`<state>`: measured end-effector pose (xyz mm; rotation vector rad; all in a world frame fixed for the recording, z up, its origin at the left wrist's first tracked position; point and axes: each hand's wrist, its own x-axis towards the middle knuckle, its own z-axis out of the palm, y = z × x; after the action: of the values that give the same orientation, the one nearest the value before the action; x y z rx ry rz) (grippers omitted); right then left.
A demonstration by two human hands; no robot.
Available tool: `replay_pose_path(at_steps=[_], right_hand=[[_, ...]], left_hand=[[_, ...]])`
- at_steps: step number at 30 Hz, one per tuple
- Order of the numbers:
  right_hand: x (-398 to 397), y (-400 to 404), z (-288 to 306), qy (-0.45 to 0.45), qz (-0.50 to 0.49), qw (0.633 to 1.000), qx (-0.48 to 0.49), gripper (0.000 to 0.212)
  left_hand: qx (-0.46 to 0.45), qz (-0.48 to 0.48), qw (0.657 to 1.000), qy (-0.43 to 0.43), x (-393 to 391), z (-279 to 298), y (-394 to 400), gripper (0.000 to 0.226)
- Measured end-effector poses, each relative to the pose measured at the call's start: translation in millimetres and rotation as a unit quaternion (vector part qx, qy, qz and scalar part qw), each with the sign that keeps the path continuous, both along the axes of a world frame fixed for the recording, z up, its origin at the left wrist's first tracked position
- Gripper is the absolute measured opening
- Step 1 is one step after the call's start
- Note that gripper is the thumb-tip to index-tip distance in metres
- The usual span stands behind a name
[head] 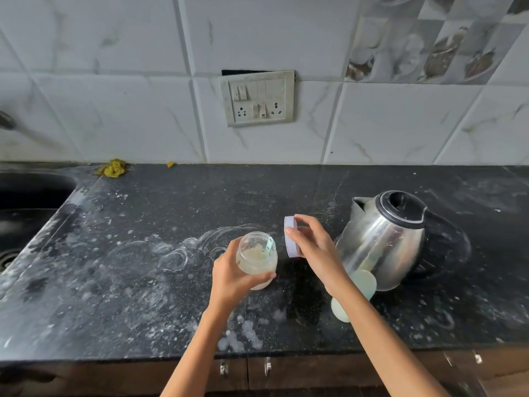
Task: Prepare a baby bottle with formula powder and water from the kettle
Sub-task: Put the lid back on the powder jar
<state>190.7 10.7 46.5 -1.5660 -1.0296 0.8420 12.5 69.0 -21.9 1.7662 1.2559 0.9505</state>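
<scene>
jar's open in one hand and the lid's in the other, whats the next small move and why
Probably set the lid down on the bare countertop, to free the right hand. The left hand holds the open jar with pale powder and what looks like a scoop inside, and scooping needs a free hand. The bottle seems to lie by the kettle, largely hidden by the forearm.

Sink (34, 196): cut off by the left edge, its basin dark and indistinct. Pale green object (363, 282) beside the kettle (383, 239): largely hidden behind the right forearm, identity unclear. Jar (257, 257): lower part covered by the left hand (232, 277); green item inside blurred. Cabinet handles (244, 366): small, detail unreadable. Tap (6, 120): cropped, blurred.
</scene>
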Motion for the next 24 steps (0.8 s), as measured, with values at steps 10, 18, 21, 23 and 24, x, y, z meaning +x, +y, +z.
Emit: replay_pose_path(at_steps=[10, 18, 21, 23, 24], right_hand=[[-10, 29, 11, -0.303, 0.195, 0.932, -0.043, 0.055], [-26, 43, 16, -0.383, 0.271, 0.880, -0.075, 0.063], [-32, 48, 19, -0.403, 0.288, 0.865, -0.082, 0.067], [-37, 50, 20, -0.420, 0.291, 0.856, -0.083, 0.068], [-39, 51, 21, -0.431, 0.292, 0.850, -0.084, 0.068]], left_hand=[[-0.006, 0.032, 0.999, -0.037, -5, -6, -24, 0.089], [0.002, 0.063, 0.995, -0.079, -2, -14, -25, 0.066], [0.003, 0.062, 0.995, -0.082, -2, -15, -25, 0.062], [0.001, 0.063, 0.995, -0.083, -2, -16, -24, 0.059], [-0.001, 0.062, 0.995, -0.084, -2, -16, -24, 0.058]])
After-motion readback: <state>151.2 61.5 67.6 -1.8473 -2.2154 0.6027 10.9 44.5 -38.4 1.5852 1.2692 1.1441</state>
